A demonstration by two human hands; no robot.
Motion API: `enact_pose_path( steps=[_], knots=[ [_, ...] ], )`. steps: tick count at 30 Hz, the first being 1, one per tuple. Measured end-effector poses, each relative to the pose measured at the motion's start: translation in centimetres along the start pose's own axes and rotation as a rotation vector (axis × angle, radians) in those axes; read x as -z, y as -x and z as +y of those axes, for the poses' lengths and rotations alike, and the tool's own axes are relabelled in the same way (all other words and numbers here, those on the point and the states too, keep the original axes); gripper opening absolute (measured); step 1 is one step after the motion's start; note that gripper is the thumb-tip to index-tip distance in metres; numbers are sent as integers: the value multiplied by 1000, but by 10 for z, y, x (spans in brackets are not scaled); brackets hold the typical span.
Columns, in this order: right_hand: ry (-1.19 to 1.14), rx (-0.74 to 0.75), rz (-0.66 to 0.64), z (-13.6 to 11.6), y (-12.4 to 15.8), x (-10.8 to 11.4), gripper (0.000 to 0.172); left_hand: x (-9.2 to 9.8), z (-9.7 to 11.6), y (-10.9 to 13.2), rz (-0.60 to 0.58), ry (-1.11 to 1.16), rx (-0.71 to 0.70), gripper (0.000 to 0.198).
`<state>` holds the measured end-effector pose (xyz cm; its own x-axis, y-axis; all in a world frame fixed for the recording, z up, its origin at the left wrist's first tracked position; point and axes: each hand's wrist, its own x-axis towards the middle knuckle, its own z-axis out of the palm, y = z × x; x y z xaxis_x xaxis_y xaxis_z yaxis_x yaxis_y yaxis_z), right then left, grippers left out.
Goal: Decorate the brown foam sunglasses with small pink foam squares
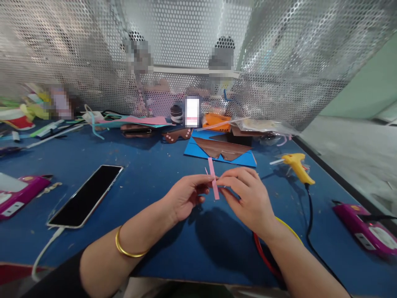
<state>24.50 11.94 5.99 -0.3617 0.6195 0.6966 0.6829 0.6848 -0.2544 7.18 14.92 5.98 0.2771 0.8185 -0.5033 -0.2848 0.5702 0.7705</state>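
My left hand [189,192] pinches a narrow pink strip [212,169] between thumb and fingers, above the blue table. The strip stands nearly upright, tilted a little, and a thinner pink sliver shows beside it. From the right, my right hand [243,190] meets it with its fingers pressed together at the strip's edge; whatever lies between those fingertips is too small to make out. Just beyond the hands, brown cut-out pieces [225,148] lie on a blue sheet [194,150]. A brown mask-like piece with pink squares [177,135] is left of that sheet.
A yellow glue gun [296,165] with a black cord lies at right, near a purple power strip [366,227]. At left are a charging phone [87,196] and another purple power strip [23,192]. Perforated metal mesh [186,33] rises behind the cluttered back edge.
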Motion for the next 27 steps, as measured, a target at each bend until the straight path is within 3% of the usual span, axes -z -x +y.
enact_pose_path(
  steps=[3, 7, 16, 21, 27],
  knots=[
    [19, 48, 34, 0, 0, -2, 10, 0, -1, 2, -32, -16, -19, 12],
    [-14, -10, 51, -1, 0, -2, 7, -1, -2, 6, -92, -64, -77, 15],
    [-32, 74, 58, 0, -1, -2, 10, -4, -2, 6, -53, -3, -16, 14],
    [-158, -89, 21, -3, -1, -3, 6, -4, -2, 7, -70, -47, -131, 24],
    [-346, -319, 25, -4, 0, -4, 7, -6, -4, 11, -78, -188, -300, 16]
  ],
)
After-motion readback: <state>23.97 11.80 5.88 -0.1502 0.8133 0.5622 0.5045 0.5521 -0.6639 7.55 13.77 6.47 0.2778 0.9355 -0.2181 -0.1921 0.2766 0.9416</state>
